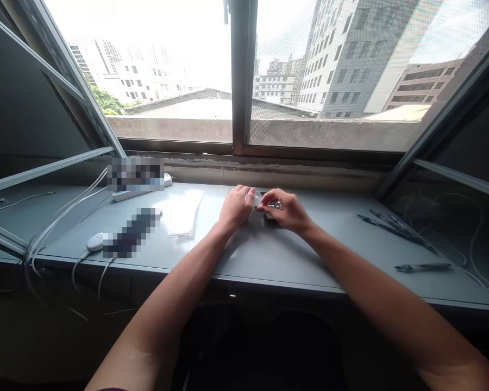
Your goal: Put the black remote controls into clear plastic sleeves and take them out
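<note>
Both my hands are close together near the back of the desk, below the window. Between them is a small whitish, see-through piece (257, 201), too small to name. My left hand (236, 207) is closed, with its thumb and fingertips at the left side of this piece. On the other side my right hand (286, 209) pinches the piece's edge between thumb and forefinger. Beneath the right hand, partly hidden by it, lies a small dark case (270, 216) with speckled, colourful contents (274, 205).
White sheets of paper (184, 213) lie left of my hands. Farther left are a power strip (142, 187), a blurred-out phone-like thing (134, 232), a round white charger (95, 242) and cables (57, 217). Several pens (391, 227) and another pen (422, 267) lie at right.
</note>
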`<state>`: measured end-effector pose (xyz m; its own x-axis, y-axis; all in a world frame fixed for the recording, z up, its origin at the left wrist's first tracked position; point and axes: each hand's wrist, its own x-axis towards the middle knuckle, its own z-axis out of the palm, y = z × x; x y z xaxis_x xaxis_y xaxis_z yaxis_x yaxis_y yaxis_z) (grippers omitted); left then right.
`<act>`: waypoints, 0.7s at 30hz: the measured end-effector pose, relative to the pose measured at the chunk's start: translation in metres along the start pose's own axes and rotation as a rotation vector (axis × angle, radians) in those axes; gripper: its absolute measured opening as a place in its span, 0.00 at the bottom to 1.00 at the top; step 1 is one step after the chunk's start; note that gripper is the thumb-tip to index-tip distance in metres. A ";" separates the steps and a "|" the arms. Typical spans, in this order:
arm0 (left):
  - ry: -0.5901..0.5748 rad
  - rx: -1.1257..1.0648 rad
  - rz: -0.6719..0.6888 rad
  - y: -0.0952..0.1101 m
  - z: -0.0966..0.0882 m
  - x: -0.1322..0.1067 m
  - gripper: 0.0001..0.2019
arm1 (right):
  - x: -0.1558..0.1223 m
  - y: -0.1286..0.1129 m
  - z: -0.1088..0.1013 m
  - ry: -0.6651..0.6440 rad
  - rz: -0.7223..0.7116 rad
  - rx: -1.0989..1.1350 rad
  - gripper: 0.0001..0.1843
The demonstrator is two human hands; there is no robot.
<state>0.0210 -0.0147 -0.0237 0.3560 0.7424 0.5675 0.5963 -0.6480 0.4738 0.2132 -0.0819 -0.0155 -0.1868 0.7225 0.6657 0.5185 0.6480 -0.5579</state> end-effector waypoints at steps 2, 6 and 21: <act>0.049 -0.052 -0.028 0.000 -0.001 0.001 0.21 | 0.001 -0.002 0.000 0.056 0.099 0.095 0.18; 0.053 -0.124 -0.075 -0.001 -0.003 0.002 0.24 | 0.003 -0.004 0.001 0.107 0.181 0.210 0.24; -0.080 -0.644 -0.364 0.004 -0.005 0.004 0.23 | -0.004 -0.007 0.007 0.131 -0.018 0.240 0.10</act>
<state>0.0210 -0.0152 -0.0167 0.2822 0.9235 0.2600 0.1552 -0.3113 0.9375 0.2047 -0.0878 -0.0180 -0.0764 0.6835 0.7259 0.3002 0.7101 -0.6369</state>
